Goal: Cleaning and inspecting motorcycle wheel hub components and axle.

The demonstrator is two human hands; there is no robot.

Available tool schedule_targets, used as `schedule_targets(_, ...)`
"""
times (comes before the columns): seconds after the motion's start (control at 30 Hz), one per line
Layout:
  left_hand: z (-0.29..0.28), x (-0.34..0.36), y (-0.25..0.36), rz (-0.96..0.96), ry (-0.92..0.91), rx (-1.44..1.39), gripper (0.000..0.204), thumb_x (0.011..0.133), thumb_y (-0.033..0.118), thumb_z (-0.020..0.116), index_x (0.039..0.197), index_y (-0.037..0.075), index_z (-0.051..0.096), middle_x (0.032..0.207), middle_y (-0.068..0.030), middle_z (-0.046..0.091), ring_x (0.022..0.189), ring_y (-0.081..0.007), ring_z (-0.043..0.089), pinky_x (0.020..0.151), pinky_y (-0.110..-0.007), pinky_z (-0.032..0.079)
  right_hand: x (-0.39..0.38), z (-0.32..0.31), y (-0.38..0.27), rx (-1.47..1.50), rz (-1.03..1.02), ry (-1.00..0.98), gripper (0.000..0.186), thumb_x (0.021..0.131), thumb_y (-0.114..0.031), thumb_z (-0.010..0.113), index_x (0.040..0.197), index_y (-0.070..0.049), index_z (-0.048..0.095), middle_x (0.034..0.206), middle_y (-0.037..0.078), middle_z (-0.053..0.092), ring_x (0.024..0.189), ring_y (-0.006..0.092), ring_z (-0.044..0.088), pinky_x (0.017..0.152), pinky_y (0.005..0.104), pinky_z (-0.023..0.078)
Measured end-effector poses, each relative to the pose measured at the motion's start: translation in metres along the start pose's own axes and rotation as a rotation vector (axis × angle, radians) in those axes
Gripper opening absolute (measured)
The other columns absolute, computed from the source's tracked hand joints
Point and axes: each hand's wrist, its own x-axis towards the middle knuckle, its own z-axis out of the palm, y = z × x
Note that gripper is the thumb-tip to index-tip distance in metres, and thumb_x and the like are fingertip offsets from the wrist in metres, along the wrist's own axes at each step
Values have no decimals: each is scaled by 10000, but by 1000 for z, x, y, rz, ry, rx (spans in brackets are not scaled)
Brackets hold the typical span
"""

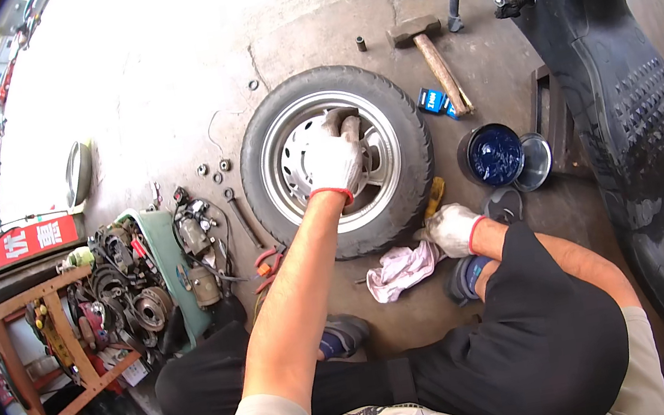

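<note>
A scooter wheel (417, 142) with a black tyre and silver rim lies flat on the floor before me. Over its hub is my left hand (338, 163) in a white, red-cuffed glove, fingers curled round something dark that I cannot make out. My right hand (453, 230), gloved alike, is low beside the tyre's near right edge, its fingers closed together; whatever they pinch is hidden. A pinkish rag (403, 273) lies right by that hand. Just beyond it, a yellow-handled tool (434, 195) rests against the tyre.
Right of the wheel are a hammer (435, 65), a blue box (437, 101), a tin of blue grease (495, 154) and its lid (535, 162). A black scooter (645, 158) stands further right. Leftward lie a wrench (242, 217), red-handled pliers (269, 263) and a green bin (154, 262) of parts.
</note>
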Motion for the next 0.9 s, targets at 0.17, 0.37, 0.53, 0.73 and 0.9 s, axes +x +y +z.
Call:
schedule_targets(0.17, 23, 82, 13, 207, 191, 171, 352, 889, 236, 600, 1183, 55, 665, 1049, -194, 711, 973, -340, 682, 872, -384, 518, 6, -3, -6, -90, -19, 107, 205, 799, -261, 604, 896, -158, 752, 940, 75, 706, 906, 262, 682, 777, 381, 537)
schedule_targets(0.37, 49, 174, -3, 346, 152, 638, 362, 879, 288, 647, 1206, 131, 649, 1060, -175, 672, 989, -347, 652, 877, -443, 511, 3, -28, -9, 713, 313, -184, 444, 900, -365, 528, 1197, -51, 632, 1111, 203, 679, 1069, 372, 631, 967, 446, 473)
schedule_targets(0.53, 65, 209, 1, 250, -21, 763, 352, 873, 274, 654, 1194, 137, 698, 1081, -222, 684, 1015, -381, 668, 878, -453, 535, -1, -29, 2, 1461, 318, -75, 440, 899, -231, 628, 1239, 44, 581, 1128, 159, 675, 1045, 227, 629, 931, 337, 479)
schedule_targets(0.73, 55, 220, -6, 238, -31, 631, 268, 886, 227, 629, 1071, 56, 719, 991, -218, 710, 950, -382, 686, 843, -451, 536, -19, -44, 19, 1625, 291, -264, 503, 855, -174, 660, 1276, 88, 582, 1169, 152, 668, 1083, 195, 608, 970, 304, 450)
schedule_targets(0.9, -65, 191, 12, 152, -176, 190, 346, 976, 270, 583, 1103, -43, 653, 940, -150, 709, 807, -220, 676, 717, -347, 534, -41, -125, 16, 1874, 306, -39, 442, 834, -94, 652, 1230, 94, 596, 1091, 101, 680, 997, 132, 626, 899, 269, 484)
